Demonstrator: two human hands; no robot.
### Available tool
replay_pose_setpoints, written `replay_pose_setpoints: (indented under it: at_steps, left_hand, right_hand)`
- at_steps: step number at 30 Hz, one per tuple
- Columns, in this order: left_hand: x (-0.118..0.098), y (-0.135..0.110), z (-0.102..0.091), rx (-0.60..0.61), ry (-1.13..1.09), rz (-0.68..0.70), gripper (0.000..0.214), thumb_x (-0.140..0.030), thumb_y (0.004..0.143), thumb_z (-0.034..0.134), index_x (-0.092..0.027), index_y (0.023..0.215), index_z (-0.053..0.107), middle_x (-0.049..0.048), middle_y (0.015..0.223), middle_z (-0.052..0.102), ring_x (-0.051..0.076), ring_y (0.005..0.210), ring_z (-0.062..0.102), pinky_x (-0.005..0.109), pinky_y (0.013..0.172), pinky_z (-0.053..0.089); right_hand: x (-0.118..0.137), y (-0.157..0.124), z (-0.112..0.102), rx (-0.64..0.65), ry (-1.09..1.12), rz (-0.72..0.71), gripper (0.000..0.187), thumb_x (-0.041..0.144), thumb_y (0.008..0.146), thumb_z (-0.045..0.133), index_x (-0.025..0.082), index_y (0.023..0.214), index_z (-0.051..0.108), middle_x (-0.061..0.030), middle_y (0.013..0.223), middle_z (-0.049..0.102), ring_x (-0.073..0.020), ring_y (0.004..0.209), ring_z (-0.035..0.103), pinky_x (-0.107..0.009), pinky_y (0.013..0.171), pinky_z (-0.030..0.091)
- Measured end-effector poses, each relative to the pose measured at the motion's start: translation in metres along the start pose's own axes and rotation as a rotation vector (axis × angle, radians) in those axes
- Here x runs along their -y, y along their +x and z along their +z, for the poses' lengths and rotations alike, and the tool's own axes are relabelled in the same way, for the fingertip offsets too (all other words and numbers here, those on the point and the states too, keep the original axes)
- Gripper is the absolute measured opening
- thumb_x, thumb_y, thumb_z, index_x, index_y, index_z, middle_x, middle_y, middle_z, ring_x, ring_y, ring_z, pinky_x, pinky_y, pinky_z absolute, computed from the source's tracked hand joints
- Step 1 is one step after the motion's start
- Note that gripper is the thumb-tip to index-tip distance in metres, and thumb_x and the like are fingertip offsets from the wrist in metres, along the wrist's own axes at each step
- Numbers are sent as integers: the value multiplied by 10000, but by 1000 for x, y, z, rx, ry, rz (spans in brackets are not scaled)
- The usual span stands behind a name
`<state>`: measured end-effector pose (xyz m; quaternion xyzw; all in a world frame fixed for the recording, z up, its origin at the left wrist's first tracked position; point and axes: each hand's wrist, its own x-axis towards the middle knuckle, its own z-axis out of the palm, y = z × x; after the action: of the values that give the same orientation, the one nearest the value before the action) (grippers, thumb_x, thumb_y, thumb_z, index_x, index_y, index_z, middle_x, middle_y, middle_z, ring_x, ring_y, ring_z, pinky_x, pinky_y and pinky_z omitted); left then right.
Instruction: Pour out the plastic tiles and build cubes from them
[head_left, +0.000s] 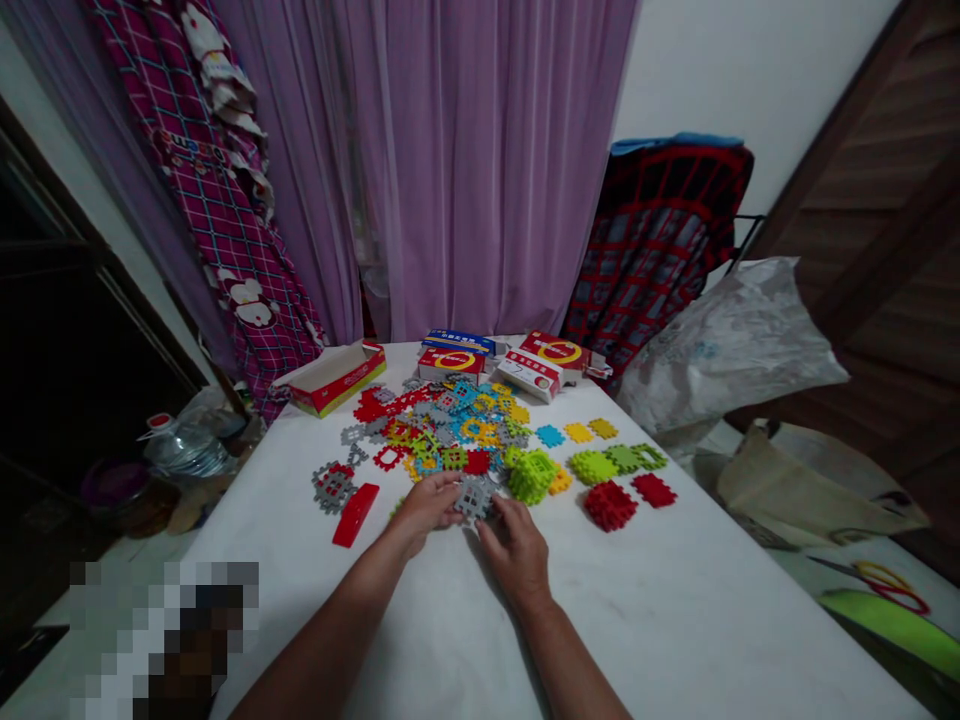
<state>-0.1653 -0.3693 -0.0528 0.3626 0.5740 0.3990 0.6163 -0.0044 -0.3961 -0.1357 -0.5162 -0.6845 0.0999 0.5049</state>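
Between my two hands is a grey interlocking building tile (474,497) with square openings and a toothed edge. My left hand (429,512) is closed on its left side, thumb and fingers pinching it. At its right edge my right hand (517,545) curls its fingers against the tile. Just behind lies a heap of toothed tiles (442,420) in red, grey, blue, yellow and green. Close to my right hand stands a lime-green block of joined tiles (532,476). A red block of tiles (610,506) sits farther right.
Small boxes, among them a red box (451,362) and a blue box (459,342), stand at the table's back. An open red-and-green box (334,380) is back left. A red curved piece (355,515) lies left. Flat tiles (579,433) lie right on the white table (675,620).
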Motion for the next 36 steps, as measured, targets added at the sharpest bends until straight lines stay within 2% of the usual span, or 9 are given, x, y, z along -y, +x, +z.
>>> replay_pose_setpoints:
  at_steps: [5,9,12,16,24,28,32,36]
  left_hand:
    - [6,-2,5,11,-10,25,397,-371,682,778,-210,1012,627,8,887,708,95,703,649,197,645,489]
    - [9,0,8,-58,8,14,317,-349,693,771,-198,896,580,-23,730,676,80,608,621,181,593,465]
    - [9,1,12,-114,-19,9,310,-349,694,773,-194,841,549,-31,667,652,84,581,620,175,561,456]
    - [11,1,19,-123,-91,11,347,-340,669,799,-189,834,534,-25,672,658,88,578,631,182,570,479]
    - [17,-3,25,-103,-50,27,417,-372,680,793,-187,978,567,14,777,697,111,638,661,198,595,495]
    - [14,2,12,-99,49,64,440,-425,707,766,-193,1034,583,58,908,713,135,711,679,184,545,474]
    - [9,8,-15,-264,94,226,380,-421,775,690,-200,1068,591,75,1051,678,103,655,657,154,437,411]
    - [16,9,-38,-332,97,293,350,-377,799,652,-177,1078,586,66,1010,655,92,610,633,158,402,411]
  right_hand:
    - [0,1,-1,-41,38,36,214,325,893,547,201,1010,676,-56,922,686,-145,794,645,-254,720,521]
    - [4,3,-4,-71,51,101,191,318,904,518,199,878,665,-34,818,670,-137,734,632,-240,679,502]
    - [8,3,-6,-76,54,87,173,321,888,536,196,909,654,-32,819,663,-130,696,617,-236,654,498]
    - [11,2,-5,-73,-23,59,232,384,845,606,191,968,641,-35,843,663,-132,673,599,-242,630,490]
    - [13,0,-5,-90,-203,65,253,402,816,604,190,949,637,-23,822,656,-131,680,584,-235,610,448]
    - [11,1,-5,-75,-239,183,303,456,802,588,184,923,639,-29,812,657,-143,690,590,-243,617,437]
    - [11,4,-5,-33,-278,310,307,491,787,564,203,869,631,-32,826,660,-169,753,610,-260,646,428]
    - [13,6,-4,33,-313,343,272,466,775,583,211,862,619,-33,827,658,-181,776,611,-265,648,413]
